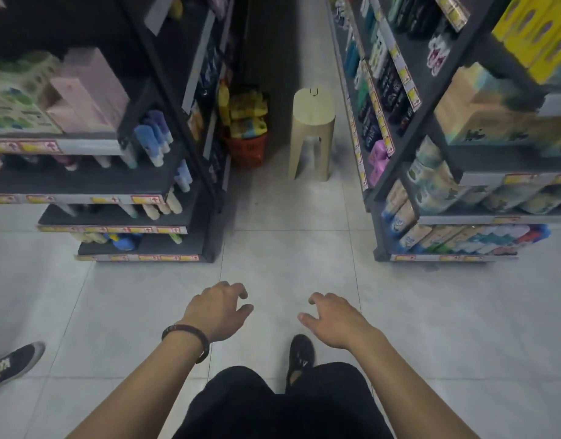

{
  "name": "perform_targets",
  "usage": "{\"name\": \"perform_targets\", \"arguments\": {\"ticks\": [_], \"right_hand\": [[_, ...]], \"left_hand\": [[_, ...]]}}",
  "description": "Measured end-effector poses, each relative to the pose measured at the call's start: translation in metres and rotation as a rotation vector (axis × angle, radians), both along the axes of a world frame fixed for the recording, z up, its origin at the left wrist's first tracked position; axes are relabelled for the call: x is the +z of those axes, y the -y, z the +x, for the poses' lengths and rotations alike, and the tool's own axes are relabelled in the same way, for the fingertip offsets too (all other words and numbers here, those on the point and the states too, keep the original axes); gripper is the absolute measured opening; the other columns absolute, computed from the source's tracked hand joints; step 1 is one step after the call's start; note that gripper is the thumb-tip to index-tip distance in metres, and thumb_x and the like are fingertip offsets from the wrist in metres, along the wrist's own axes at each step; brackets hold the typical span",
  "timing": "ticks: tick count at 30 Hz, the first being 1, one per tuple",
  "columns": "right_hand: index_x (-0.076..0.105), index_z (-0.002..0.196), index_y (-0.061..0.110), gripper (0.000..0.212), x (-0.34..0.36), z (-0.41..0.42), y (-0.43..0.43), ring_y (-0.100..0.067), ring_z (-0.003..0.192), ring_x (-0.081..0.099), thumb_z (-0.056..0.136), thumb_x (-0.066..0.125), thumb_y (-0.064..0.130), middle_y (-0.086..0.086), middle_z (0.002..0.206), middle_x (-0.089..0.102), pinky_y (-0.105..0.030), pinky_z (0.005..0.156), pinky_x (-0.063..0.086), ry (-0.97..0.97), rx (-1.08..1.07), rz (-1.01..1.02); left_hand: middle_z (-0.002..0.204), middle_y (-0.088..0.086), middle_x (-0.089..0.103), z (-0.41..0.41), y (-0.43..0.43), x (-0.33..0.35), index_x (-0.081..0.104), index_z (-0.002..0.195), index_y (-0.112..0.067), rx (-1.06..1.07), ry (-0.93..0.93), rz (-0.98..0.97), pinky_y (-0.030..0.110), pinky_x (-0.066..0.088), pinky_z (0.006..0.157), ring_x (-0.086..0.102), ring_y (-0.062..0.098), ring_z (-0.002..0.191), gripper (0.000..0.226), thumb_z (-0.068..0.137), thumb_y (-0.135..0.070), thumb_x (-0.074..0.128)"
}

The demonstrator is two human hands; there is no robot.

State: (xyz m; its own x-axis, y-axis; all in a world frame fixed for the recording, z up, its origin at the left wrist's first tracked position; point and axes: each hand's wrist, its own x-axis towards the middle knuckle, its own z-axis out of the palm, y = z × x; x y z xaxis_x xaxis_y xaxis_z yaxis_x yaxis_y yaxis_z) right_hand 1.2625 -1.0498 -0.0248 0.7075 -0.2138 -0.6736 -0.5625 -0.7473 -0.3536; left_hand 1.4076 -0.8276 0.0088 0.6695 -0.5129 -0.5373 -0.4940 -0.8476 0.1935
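Black cloth trousers [282, 407] fill the lower edge. Two bare hands hover over the pale square-tiled floor [130, 312]: left hand [217, 312], one dark beaded bracelet [187, 335] at its wrist, and right hand [336, 321], each grip loosely curled, fingers apart, holding nothing. One black shoe [301, 353] shows just beneath the right hand. Ahead, one beige plastic stool [312, 128] stands between two dark shelf units [177, 122].

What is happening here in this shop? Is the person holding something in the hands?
A person stands on the tiled floor at the entrance of an aisle between two product shelves. The left hand and the right hand are stretched forward with loosely curled fingers and hold nothing. Ahead in the aisle stand a beige stool and a red basket filled with yellow packs, both out of touch.
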Motion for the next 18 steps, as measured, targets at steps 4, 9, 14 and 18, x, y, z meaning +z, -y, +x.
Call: {"name": "perform_targets", "arguments": {"ticks": [4, 9, 14, 18], "right_hand": [[0.039, 0.160, 0.023, 0.071, 0.002, 0.073, 0.059, -0.029, 0.142, 0.046, 0.104, 0.044, 0.066, -0.007, 0.158, 0.046, -0.045, 0.113, 0.045, -0.017, 0.023, -0.001], [0.040, 0.159, 0.023, 0.072, 0.002, 0.175, 0.119, -0.029, 0.140, 0.049, 0.103, 0.045, 0.066, -0.007, 0.158, 0.047, -0.045, 0.112, 0.046, -0.005, 0.027, -0.004], [0.042, 0.157, 0.023, 0.069, -0.007, 0.291, 0.175, -0.030, 0.138, 0.050, 0.103, 0.047, 0.064, -0.009, 0.154, 0.049, -0.046, 0.111, 0.047, -0.014, 0.021, -0.043], [0.046, 0.156, 0.021, 0.063, 0.010, 0.384, 0.213, -0.029, 0.136, 0.052, 0.104, 0.051, 0.058, -0.009, 0.151, 0.051, -0.044, 0.111, 0.047, -0.016, 0.000, -0.035]], "left_hand": [[0.128, -0.004, 0.063, 0.069, 0.052, 0.005, 0.059, 0.129, -0.036, 0.061, 0.005, -0.019, 0.042, 0.055, 0.096, 0.064, 0.023, 0.116, 0.038, 0.099, -0.058, 0.053], [0.127, -0.005, 0.064, 0.159, 0.108, -0.001, 0.061, 0.126, -0.036, 0.092, -0.034, -0.057, 0.040, 0.056, 0.095, 0.065, 0.021, 0.114, 0.036, 0.098, -0.058, 0.054], [0.130, -0.005, 0.064, 0.275, 0.157, -0.021, 0.061, 0.125, -0.036, 0.098, -0.058, -0.086, 0.041, 0.056, 0.095, 0.065, 0.021, 0.115, 0.036, 0.098, -0.058, 0.053], [0.133, -0.005, 0.064, 0.369, 0.195, -0.020, 0.060, 0.128, -0.035, 0.052, -0.120, -0.064, 0.041, 0.055, 0.099, 0.064, 0.020, 0.118, 0.040, 0.097, -0.059, 0.054]]}}
